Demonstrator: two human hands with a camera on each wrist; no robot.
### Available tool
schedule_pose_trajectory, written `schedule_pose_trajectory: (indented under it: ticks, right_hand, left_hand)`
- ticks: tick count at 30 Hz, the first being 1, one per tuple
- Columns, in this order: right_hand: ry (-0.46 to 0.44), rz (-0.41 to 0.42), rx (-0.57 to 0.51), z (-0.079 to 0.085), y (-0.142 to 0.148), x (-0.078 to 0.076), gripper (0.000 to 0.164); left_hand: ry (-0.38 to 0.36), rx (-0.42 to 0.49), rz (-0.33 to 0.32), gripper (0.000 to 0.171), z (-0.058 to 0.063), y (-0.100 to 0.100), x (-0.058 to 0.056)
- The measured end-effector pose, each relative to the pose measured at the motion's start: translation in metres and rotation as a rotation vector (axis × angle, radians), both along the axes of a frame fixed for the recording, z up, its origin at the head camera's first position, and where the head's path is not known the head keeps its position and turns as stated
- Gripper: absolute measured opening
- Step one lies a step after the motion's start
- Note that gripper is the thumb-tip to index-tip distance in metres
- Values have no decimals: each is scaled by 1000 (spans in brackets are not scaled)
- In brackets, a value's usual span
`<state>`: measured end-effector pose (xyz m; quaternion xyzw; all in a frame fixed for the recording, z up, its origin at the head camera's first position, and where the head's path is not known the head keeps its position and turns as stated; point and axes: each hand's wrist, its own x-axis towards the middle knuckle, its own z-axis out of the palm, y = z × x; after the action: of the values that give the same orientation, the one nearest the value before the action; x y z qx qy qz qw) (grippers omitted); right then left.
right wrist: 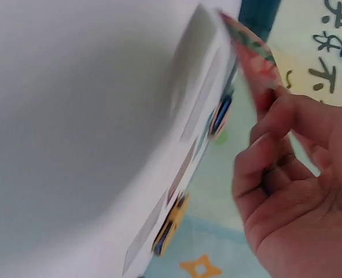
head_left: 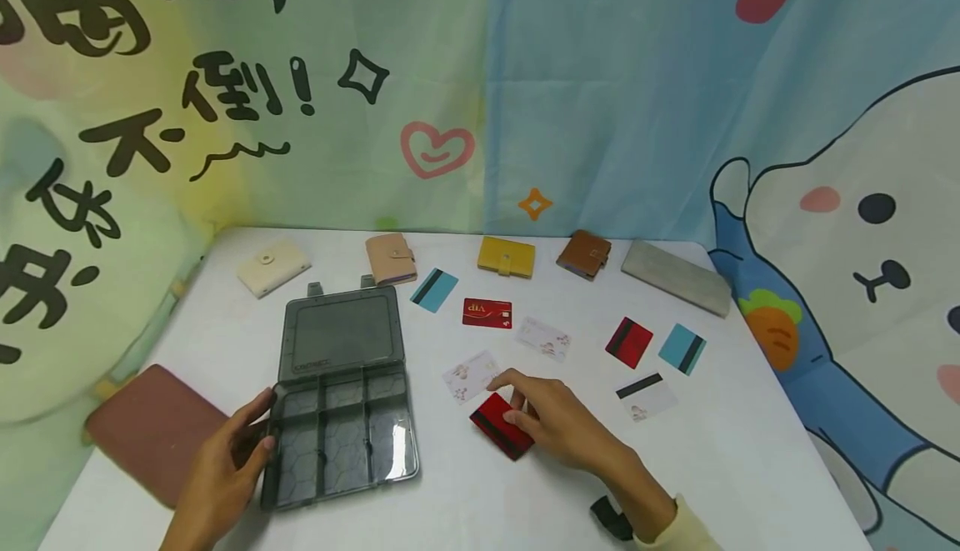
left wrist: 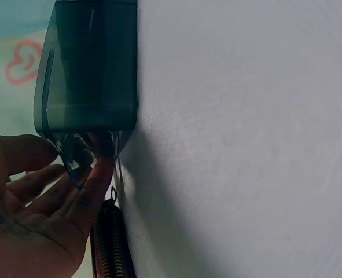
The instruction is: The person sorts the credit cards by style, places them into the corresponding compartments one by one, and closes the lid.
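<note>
In the head view my right hand [head_left: 558, 419] pinches a red card with a black stripe [head_left: 491, 426] by its right part. The card is raised off the table in the right wrist view, fingertips at its lower end. Left of it lies a dark translucent compartment box [head_left: 342, 461], its lid [head_left: 341, 330] tipped back. My left hand [head_left: 219, 469] grips the box's left side, thumb and fingers on its edge. A white patterned card [head_left: 471, 376] lies just beyond the right hand.
More cards lie around, including a red VIP card [head_left: 487, 313] and a blue card [head_left: 682, 349]. Card holders, such as a yellow one [head_left: 506, 257], and a grey wallet [head_left: 675, 278] line the back. A brown zip case [head_left: 157, 430] lies left. A curtain hangs behind.
</note>
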<state>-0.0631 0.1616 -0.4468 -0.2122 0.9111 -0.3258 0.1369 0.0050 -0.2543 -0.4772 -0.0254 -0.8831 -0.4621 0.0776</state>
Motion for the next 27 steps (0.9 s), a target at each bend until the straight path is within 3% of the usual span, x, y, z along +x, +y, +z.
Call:
schedule_pose_trajectory:
  ticks: [3,8,14,21,27]
  right_hand:
    - [-60,20,-135,3,-13,2,38]
    - [-115,0,-317,3,-36,2,33]
    - [-119,-26,-401,4,-69,-5,32]
    - [-66,4,-372,-1,-105,-9,30]
    - [122,36,-182,-8,-118,-9,30]
  left_hand:
    - [-17,-4,8,60,0,-1,0]
    - [-1,-13,15,57,-1,0,0]
    - [-2,-44,16,55,2,0,0]
    - [-17,-72,36,55,5,1,0]
    - [-31,-89,53,55,4,3,0]
